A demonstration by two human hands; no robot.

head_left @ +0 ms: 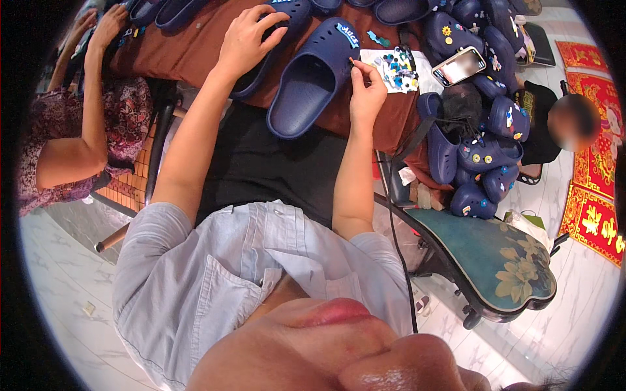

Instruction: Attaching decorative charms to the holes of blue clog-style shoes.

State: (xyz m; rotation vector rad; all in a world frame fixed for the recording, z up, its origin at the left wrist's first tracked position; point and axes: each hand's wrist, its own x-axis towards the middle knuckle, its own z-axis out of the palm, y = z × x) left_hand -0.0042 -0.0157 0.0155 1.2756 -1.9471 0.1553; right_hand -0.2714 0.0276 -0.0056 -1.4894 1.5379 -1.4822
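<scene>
Two navy clogs lie side by side on the brown tablecloth, toes pointing away from me. My left hand (251,40), fingers spread, is over the left clog (293,14). The right clog (312,85) carries a light-blue lettered charm (347,34) near its toe. Beside that clog's right edge my right hand (367,94) is closed in a pinch; a tiny piece shows at its fingertips, too small to name. Just right of this hand, a white sheet (372,57) bears several loose small charms (399,68) in blue, yellow, black and white.
A pile of decorated navy clogs (490,153) covers the table's right end, with a lit phone (459,66) propped among them. A black cable (391,195) hangs near my right arm. A green padded chair (482,254) stands right; another person's arm (91,111) works at far left.
</scene>
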